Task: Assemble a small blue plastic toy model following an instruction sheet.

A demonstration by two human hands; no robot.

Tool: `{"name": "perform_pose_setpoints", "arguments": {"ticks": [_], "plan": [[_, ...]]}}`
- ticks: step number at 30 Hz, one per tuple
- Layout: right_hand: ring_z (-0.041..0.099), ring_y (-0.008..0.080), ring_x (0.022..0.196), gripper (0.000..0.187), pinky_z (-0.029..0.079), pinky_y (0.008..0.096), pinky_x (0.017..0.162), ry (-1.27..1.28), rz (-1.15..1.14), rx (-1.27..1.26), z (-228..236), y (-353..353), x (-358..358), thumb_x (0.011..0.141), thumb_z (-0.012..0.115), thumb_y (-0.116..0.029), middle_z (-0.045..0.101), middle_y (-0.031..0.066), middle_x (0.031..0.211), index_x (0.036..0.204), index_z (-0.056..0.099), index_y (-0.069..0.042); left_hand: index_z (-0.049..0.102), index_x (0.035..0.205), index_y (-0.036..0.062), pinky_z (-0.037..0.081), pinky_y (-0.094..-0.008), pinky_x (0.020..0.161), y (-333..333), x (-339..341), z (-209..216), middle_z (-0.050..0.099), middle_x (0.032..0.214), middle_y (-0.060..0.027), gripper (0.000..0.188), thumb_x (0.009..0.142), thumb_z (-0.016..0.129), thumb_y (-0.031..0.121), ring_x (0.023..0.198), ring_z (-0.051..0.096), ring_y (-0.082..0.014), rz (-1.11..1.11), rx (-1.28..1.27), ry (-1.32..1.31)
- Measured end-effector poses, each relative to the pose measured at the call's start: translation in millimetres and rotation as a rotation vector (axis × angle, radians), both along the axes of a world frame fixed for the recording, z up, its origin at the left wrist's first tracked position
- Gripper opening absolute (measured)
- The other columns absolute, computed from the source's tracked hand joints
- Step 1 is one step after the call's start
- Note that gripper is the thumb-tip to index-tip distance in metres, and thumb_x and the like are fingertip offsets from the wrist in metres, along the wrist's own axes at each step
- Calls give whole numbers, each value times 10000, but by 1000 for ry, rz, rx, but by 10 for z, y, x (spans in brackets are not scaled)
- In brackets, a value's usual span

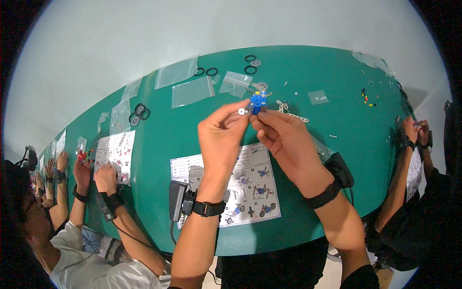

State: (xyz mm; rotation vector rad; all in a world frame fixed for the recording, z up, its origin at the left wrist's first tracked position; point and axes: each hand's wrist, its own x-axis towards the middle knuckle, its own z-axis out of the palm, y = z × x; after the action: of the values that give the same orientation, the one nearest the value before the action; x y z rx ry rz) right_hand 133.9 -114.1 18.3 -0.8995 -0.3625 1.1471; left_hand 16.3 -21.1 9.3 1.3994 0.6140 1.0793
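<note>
Above the green table, a small blue model part [258, 100] with metal pieces attached is held up between both hands. My left hand [222, 132] pinches its left side, next to a small pale metal bracket [243, 111] that sticks out there. My right hand [291, 142] grips the lower right edge with thumb and forefinger, its other fingers curled below. Just right of the part lie perforated metal strips [298, 117]. Under my wrists is a printed instruction sheet [260, 192] with pictures of a small vehicle. The fingers hide the part's lower side.
Clear plastic bags [192, 91] lie toward the far side, near black rings [250, 70] and grey wheel discs. A small bag [318, 97] and loose screws [333, 136] lie to the right. People work on both sides; a neighbour's sheet [115, 154] lies at left.
</note>
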Motion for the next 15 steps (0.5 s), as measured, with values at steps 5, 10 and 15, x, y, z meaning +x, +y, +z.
{"name": "perform_pose_setpoints", "arguments": {"ticks": [5, 10, 15], "plan": [[723, 128, 909, 180, 567, 237, 779, 3, -8, -16, -1, 0, -13, 1008, 655, -118, 763, 79, 1023, 1112, 724, 12, 766, 1168, 4, 531, -209, 761, -17, -3, 28, 758, 975, -55, 288, 897, 708, -75, 852, 694, -81, 20, 39, 18], [722, 127, 900, 179, 574, 236, 778, 59, -5, -17, 6, 0, -18, 1008, 653, -117, 762, 79, 1018, 1108, 726, 12, 771, 1164, 12, 526, -207, 756, -8, -9, 3, 754, 964, -44, 291, 892, 709, -73, 843, 686, -77, 21, 43, 14], [723, 121, 878, 180, 572, 224, 752, 18, 2, -26, 0, 8, 14, 1005, 659, -124, 763, 77, 992, 1083, 735, 19, 775, 1158, 19, 523, -204, 754, -12, 1, -12, 754, 954, -38, 283, 892, 725, -65, 843, 682, -72, 11, 53, 2]]}}
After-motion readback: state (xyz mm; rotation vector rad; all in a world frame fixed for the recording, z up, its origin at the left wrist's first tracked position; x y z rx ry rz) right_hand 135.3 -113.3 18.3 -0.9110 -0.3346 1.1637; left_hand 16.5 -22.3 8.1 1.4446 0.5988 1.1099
